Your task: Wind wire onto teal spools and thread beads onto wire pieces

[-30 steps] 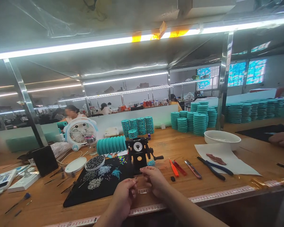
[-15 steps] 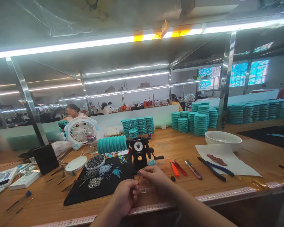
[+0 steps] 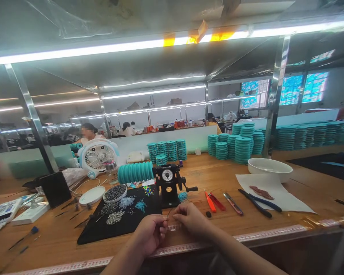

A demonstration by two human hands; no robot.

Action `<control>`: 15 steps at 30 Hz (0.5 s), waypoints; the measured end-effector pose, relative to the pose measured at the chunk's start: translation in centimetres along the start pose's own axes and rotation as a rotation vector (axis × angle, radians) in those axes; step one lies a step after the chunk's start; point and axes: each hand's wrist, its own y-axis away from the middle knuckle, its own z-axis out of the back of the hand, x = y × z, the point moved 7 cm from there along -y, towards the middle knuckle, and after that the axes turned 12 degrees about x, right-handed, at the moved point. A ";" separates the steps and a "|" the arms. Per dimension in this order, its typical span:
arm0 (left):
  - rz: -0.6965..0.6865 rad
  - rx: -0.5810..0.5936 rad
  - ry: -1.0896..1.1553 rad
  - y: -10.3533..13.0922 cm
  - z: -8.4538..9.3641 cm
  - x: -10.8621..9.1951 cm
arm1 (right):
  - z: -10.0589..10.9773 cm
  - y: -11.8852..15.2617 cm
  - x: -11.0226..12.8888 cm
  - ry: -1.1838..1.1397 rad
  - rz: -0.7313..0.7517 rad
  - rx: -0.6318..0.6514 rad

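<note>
My left hand (image 3: 149,233) is closed in a pinch above the front of the table. A thin, dark, needle-like piece (image 3: 169,213) rises from its fingertips; its kind is too small to make out. Close beside it on the right, my right hand (image 3: 192,220) has thumb and forefinger pressed together, and whatever lies between them is hidden. Just beyond my hands stands a black hand-cranked winder (image 3: 168,183) with a dial and a row of teal spools (image 3: 135,173) on its shaft. Teal thread (image 3: 182,196) lies by its base.
Left, a black mat (image 3: 97,229) bears silver beads (image 3: 115,217) and a bowl of dark pieces (image 3: 115,193). To the right lie an orange tool (image 3: 210,201), tweezers (image 3: 232,203), pliers (image 3: 256,202) and a white bowl (image 3: 269,168). Stacked teal spools (image 3: 242,149) stand behind. A person (image 3: 88,133) sits beyond the fan (image 3: 99,156).
My right hand has come down and slightly right, away from the top of the thin piece. My left hand stays nearly in place. The view has shifted slightly.
</note>
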 end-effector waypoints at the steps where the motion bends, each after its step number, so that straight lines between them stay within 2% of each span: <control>1: 0.000 0.003 -0.011 0.0 0.0 0.0 | -0.1 0.0 0.0 0.017 -0.002 -0.001; 6: -0.048 -0.010 -0.121 0.0 0.5 -0.2 | 0.4 0.6 0.0 0.150 0.007 -0.063; 11: -0.074 -0.084 -0.275 0.7 1.3 -0.5 | 2.2 2.3 -1.3 0.283 -0.030 -0.139; 15: -0.066 -0.142 -0.391 0.8 1.5 -0.7 | 2.8 3.7 -2.2 0.344 -0.066 -0.126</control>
